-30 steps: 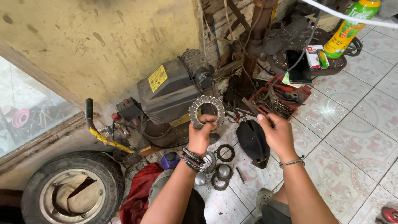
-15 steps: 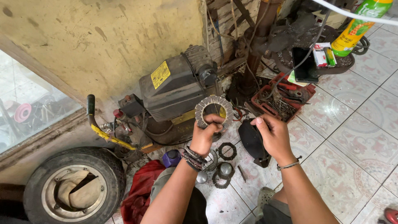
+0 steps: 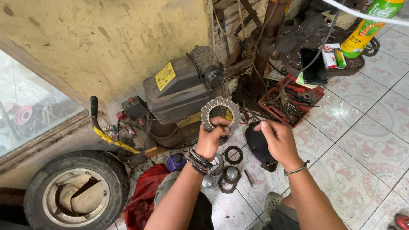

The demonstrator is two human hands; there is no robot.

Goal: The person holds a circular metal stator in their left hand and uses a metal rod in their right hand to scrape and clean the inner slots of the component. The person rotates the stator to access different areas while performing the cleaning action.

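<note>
One toothed ring [image 3: 220,114], raised above the compressor [image 3: 181,91]: our left hand [image 3: 211,139] has its fingers closed on the lower rim. Our right hand [image 3: 277,139] hovers beside, fingers loosely curled, empty.

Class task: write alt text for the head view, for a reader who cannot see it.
A left hand holds up a toothed ring; the right hand is beside it, empty. Below them are a compressor, a tyre and small rings on the tiled floor.
</note>
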